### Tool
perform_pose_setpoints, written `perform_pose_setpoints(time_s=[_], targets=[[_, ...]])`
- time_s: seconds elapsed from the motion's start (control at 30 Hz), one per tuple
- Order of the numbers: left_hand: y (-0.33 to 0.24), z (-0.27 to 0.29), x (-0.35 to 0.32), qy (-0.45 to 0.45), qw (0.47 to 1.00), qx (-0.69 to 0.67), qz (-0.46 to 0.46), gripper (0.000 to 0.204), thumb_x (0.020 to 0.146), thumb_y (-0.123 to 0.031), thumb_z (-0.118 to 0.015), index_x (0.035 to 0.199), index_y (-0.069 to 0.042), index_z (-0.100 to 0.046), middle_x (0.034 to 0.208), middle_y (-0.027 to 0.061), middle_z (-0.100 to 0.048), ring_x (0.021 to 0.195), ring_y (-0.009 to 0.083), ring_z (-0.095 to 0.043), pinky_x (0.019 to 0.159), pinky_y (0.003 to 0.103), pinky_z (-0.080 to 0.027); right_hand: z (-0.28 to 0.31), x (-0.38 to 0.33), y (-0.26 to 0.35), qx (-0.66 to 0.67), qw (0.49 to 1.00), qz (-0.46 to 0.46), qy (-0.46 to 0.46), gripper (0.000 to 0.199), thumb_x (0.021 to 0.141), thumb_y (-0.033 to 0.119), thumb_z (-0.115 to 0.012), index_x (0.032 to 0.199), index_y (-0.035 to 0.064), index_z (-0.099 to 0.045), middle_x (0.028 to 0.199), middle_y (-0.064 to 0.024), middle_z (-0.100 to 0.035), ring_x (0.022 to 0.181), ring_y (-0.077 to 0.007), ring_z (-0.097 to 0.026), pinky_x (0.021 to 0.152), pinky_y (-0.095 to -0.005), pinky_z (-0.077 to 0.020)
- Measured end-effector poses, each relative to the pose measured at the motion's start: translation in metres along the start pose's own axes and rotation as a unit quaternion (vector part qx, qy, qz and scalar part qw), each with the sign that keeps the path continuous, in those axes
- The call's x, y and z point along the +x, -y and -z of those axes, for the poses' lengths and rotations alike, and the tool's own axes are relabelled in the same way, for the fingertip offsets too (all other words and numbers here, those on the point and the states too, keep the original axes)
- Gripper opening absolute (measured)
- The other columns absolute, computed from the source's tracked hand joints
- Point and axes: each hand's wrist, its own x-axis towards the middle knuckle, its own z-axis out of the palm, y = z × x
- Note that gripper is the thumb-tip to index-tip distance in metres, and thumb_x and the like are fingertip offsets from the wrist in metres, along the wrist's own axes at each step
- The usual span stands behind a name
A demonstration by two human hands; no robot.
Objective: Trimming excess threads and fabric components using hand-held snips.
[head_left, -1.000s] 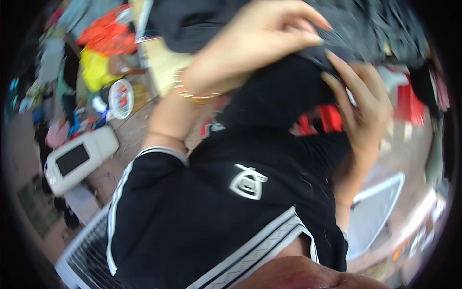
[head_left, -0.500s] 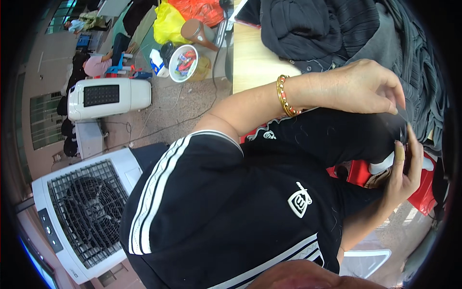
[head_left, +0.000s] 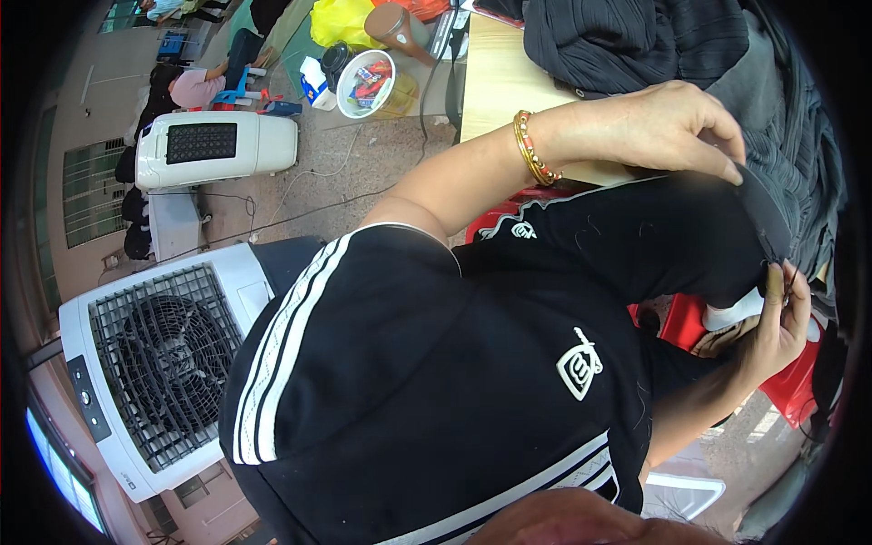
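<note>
My left hand (head_left: 677, 127), with gold and beaded bracelets at the wrist, pinches the edge of a dark grey fabric piece (head_left: 761, 207) between thumb and fingers. The fabric stretches over my black-trousered knee. Lower down, my right hand (head_left: 783, 318) is closed, thumb against fingers, on the same edge. Something thin and dark shows at those fingertips, too small to make out. Beyond my hands lies a heap of dark grey pleated garments (head_left: 813, 173), with a black pleated garment (head_left: 636, 45) on top.
A pale wooden table (head_left: 490, 73) carries part of the heap. Near it stand a white tub of wrapped sweets (head_left: 366, 84), a brown-lidded jar (head_left: 397, 27) and a yellow bag (head_left: 341, 23). Air coolers (head_left: 173, 354) are at the left, cables cross the floor, and a person (head_left: 198, 88) sits farther off.
My two hands have moved farther apart along the fabric edge, the left slightly up, the right slightly down. More of the grey fabric shows between them. The view has shifted a little.
</note>
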Motion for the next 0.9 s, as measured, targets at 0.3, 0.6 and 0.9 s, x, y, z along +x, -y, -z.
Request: perform_pose_setpoints(time_s=[0.3,0.6,0.9], targets=[[-0.074,-0.003,0.006,0.136,0.977,0.077,-0.144,0.016,0.093,-0.005,-0.056,0.104,0.004,-0.062,0.081,-0.0012,-0.059,0.075,0.0039,-0.053,0.071,0.016,-0.043,0.030,-0.015,0.037,0.105,0.992,0.006,-0.073,0.023,0.080,-0.008,-0.064,0.102,-0.0055,-0.064,0.099,-0.0106,-0.066,0.090,-0.0164,-0.063,0.084,-0.0259,-0.0478],[-0.033,-0.019,0.011,0.031,0.994,-0.042,0.098,0.016,0.090,-0.009,-0.065,0.104,-0.002,-0.066,0.091,-0.0012,-0.064,0.084,0.0022,-0.057,0.072,0.014,-0.041,0.003,-0.031,0.034,-0.048,0.998,0.049,-0.001,0.041,0.076,0.005,-0.077,0.114,0.0010,-0.063,0.091,0.0005,-0.060,0.077,-0.0039,-0.049,0.069,-0.0166,-0.0396],[-0.025,-0.019,0.013,0.027,0.996,-0.043,0.067,0.019,0.088,-0.005,-0.066,0.106,-0.001,-0.065,0.095,0.0009,-0.065,0.087,0.0043,-0.059,0.076,0.016,-0.045,-0.011,-0.026,0.039,-0.131,0.972,0.191,0.025,0.040,0.071,0.004,-0.077,0.110,0.0027,-0.068,0.079,-0.0024,-0.057,0.070,-0.0095,-0.051,0.060,-0.0208,-0.0384]])
